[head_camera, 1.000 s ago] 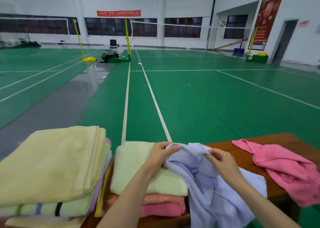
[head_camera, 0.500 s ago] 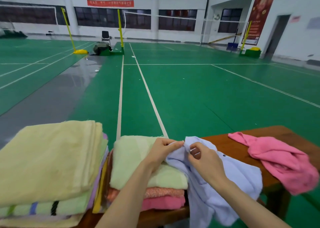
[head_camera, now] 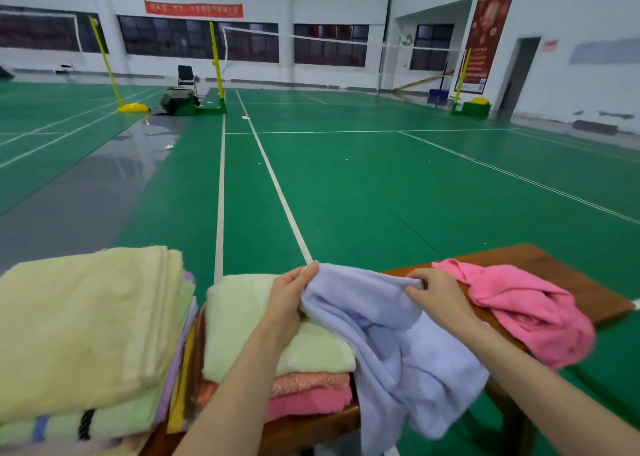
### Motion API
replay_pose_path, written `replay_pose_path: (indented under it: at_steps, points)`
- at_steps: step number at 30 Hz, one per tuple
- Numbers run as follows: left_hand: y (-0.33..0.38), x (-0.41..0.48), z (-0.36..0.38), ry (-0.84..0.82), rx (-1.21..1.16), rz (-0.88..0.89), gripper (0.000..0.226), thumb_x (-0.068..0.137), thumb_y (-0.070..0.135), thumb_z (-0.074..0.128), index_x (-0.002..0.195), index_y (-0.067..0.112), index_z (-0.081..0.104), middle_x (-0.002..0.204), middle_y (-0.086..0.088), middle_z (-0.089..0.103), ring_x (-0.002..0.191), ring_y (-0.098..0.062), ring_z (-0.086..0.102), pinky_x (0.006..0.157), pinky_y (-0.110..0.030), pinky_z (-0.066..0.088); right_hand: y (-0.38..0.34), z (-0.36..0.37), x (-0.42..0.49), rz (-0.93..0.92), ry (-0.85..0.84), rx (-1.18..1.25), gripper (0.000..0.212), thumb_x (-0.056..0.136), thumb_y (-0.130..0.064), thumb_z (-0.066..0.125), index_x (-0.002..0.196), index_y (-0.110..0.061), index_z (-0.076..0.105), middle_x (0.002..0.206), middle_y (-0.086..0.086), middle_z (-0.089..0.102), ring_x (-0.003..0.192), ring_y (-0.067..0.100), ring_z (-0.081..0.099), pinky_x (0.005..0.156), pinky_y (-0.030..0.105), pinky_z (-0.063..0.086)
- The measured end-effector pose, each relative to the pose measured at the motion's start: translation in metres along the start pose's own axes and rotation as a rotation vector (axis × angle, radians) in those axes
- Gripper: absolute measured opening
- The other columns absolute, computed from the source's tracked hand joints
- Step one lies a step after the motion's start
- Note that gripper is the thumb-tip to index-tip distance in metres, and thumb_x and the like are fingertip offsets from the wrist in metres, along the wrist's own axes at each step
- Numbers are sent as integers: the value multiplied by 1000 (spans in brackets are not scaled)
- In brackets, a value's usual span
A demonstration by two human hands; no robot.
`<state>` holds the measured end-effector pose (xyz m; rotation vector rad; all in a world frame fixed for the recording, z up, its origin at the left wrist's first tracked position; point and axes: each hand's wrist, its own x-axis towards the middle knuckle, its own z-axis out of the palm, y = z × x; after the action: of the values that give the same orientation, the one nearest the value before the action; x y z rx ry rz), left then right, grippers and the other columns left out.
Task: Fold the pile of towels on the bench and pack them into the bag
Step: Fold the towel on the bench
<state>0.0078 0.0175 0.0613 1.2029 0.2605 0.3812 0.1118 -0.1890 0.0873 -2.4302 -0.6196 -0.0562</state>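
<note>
The left hand (head_camera: pixel 287 299) and right hand (head_camera: pixel 437 296) each have fingers clamped on the top edge of the lavender towel (head_camera: pixel 398 337). It spans between them and drapes below over the tabletop (head_camera: pixel 554 261) edge. A crumpled pink towel (head_camera: pixel 526 306) lies just right of the right fingers, and a folded green towel (head_camera: pixel 242 317) lies under the left ones.

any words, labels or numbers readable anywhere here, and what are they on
No text here can be read.
The long red banner, far back on the left: pale characters, too blurred to read.
The tall red poster, far back on the right: too blurred to read.
The small red sign, further right: too small to read.
The purple towel: no label visible.
</note>
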Motion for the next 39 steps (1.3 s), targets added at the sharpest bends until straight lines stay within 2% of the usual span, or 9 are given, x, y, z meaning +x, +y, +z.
replay_pose_path:
  at_steps: [5, 11, 16, 22, 27, 31, 33, 36, 39]
  points:
    - [-3, 2, 2, -16, 75, 32, 25, 90, 19, 58, 94, -3, 68, 84, -15, 67, 77, -21, 58, 65, -28, 49, -11, -22, 10, 41, 15, 766, 13, 93, -6, 51, 82, -8, 59, 74, 5, 57, 72, 19, 49, 60, 24, 42]
    - [-1, -2, 4, -175, 231, 77, 25, 89, 21, 59, 86, -1, 70, 75, -8, 67, 66, -14, 57, 59, -21, 47, -66, 8, -4, -181, -380, 291, 38, 80, -27, 70, 116, -22, 58, 96, -5, 61, 76, 2, 58, 63, 12, 42]
    - [-1, -3, 4, -150, 280, 53, 42, 69, 41, 72, 68, 1, 59, 59, -7, 50, 53, -14, 42, 49, -21, 34, -71, 5, 4, -173, -497, 119, 36, 79, -38, 70, 58, -15, 51, 54, -7, 42, 48, 5, 36, 49, 21, 28]
    - [-2, -1, 8, -309, 469, -22, 53, 55, 51, 79, 62, 8, 48, 64, -8, 38, 57, -16, 32, 51, -27, 22, -69, -36, 38, 112, -100, 720, 22, 86, -26, 66, 71, -9, 65, 69, 4, 65, 63, 16, 59, 70, 30, 50]
    - [1, -3, 10, -456, 428, -79, 31, 80, 10, 70, 58, 7, 49, 50, 15, 54, 48, 3, 49, 48, -11, 34, -39, -84, 74, 302, 355, 1212, 19, 86, -24, 66, 74, -11, 58, 78, 5, 60, 69, 16, 57, 73, 29, 50]
    - [-1, -3, 6, -484, 421, -40, 29, 70, 32, 75, 73, 8, 59, 72, 0, 59, 66, -12, 51, 64, -20, 40, -12, -116, 75, 316, 677, 837, 29, 88, -24, 62, 68, -5, 56, 69, 5, 52, 75, 17, 47, 51, 14, 37]
    - [2, -2, 12, -509, 435, -12, 33, 78, 34, 67, 85, 4, 59, 79, -1, 60, 73, -12, 53, 66, -22, 41, -10, -107, 61, 149, 547, 497, 28, 87, -25, 64, 86, 3, 63, 74, 7, 52, 72, 16, 44, 46, 13, 32]
    - [14, 0, 40, -524, 513, 80, 42, 84, 41, 62, 85, 0, 56, 76, -2, 52, 69, -13, 47, 58, -18, 38, -25, -76, 30, -110, -77, 311, 50, 79, -28, 73, 124, -18, 54, 94, -4, 57, 75, 5, 51, 62, 10, 38]
    - [26, 5, 70, -485, 587, 194, 25, 94, 23, 56, 70, 18, 51, 58, 19, 47, 56, 1, 40, 53, -9, 33, -30, -40, 13, -174, -492, 209, 46, 68, -38, 79, 107, -14, 67, 87, -9, 60, 72, -3, 50, 66, 15, 39]
